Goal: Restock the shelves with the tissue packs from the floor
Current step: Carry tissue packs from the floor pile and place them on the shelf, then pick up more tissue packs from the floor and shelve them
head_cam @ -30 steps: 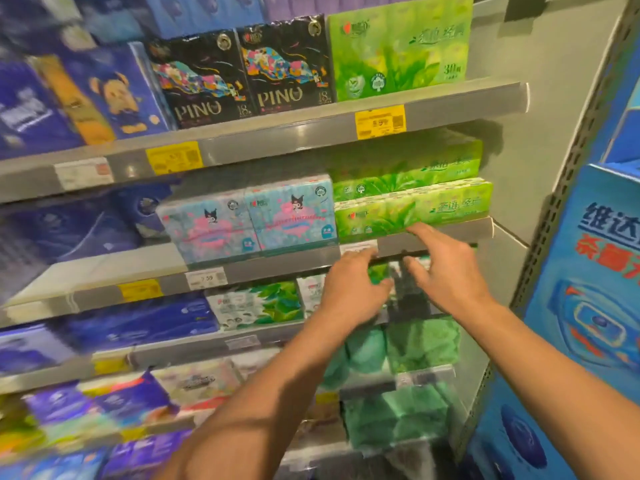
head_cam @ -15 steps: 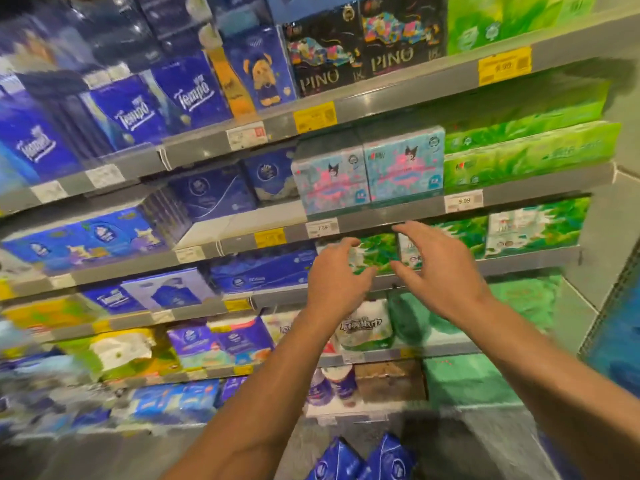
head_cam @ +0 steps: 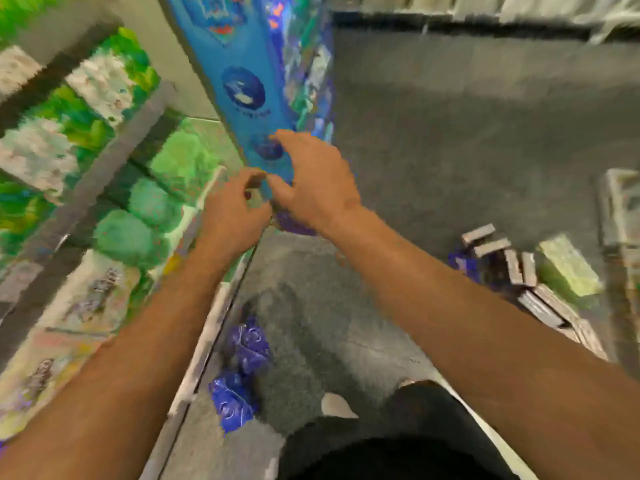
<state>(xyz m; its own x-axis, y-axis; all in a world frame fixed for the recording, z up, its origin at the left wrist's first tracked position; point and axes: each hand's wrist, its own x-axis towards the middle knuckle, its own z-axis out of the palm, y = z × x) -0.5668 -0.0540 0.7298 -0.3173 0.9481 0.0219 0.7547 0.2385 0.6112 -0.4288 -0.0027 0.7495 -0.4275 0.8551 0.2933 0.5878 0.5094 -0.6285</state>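
The view is blurred by fast head motion and looks down at the grey floor. Blue tissue packs (head_cam: 242, 372) lie on the floor beside the shelf base. More packs, grey-edged (head_cam: 519, 271) and one green pack (head_cam: 568, 268), lie in a heap at the right. My left hand (head_cam: 232, 209) and my right hand (head_cam: 311, 181) hover close together in mid-air with fingers apart and nothing in them. The shelves (head_cam: 104, 161) on the left carry green and white tissue packs.
A blue display panel (head_cam: 242, 81) stands upright at the shelf's end, just behind my hands. My dark trouser leg and a light shoe (head_cam: 336, 405) show at the bottom. Another stack or rack (head_cam: 623, 209) stands at the right edge.
The view has swung from the shelf fronts down and to the right, onto the floor. Both hands stay empty and close together, lowered away from the shelf.
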